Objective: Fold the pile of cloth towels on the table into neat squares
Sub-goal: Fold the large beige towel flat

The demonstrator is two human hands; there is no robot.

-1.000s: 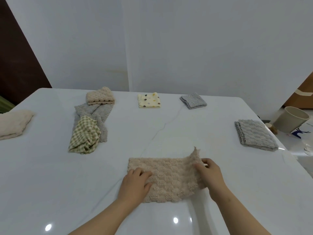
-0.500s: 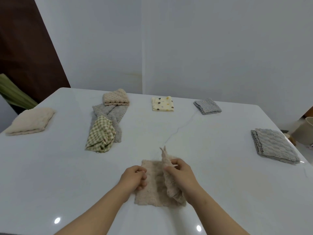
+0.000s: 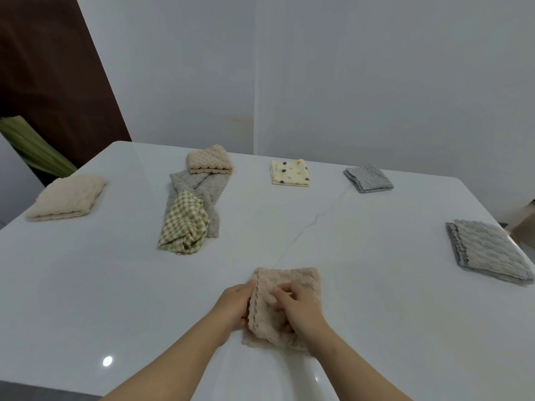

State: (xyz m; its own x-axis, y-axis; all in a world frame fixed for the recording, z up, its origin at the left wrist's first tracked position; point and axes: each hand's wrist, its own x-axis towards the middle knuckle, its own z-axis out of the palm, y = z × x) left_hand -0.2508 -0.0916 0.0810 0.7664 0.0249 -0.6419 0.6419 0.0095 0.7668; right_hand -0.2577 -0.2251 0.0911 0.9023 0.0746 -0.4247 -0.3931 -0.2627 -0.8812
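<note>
At the far left a cream towel (image 3: 68, 196) lies folded near the table's (image 3: 86, 285) edge. Right of it is the pile left to do, by my judgement: a checked towel (image 3: 185, 224) crumpled on a loose gray towel (image 3: 207, 188), with a small beige square (image 3: 209, 160) touching its far end. A dotted yellow square (image 3: 290, 172) sits folded at the back. At front centre, the beige towel (image 3: 289, 280) is doubled over and nearly square. The left hand (image 3: 234, 305) curls its fingers around the towel's left edge. The right hand (image 3: 301, 306) rests on top with fingers bent, pinching or pressing I cannot tell. A dotted gray square (image 3: 368, 178) and a gray square (image 3: 489, 250) lie folded at the right, the latter close to the table's edge. The hands have open room, with the checked towel well apart.
</note>
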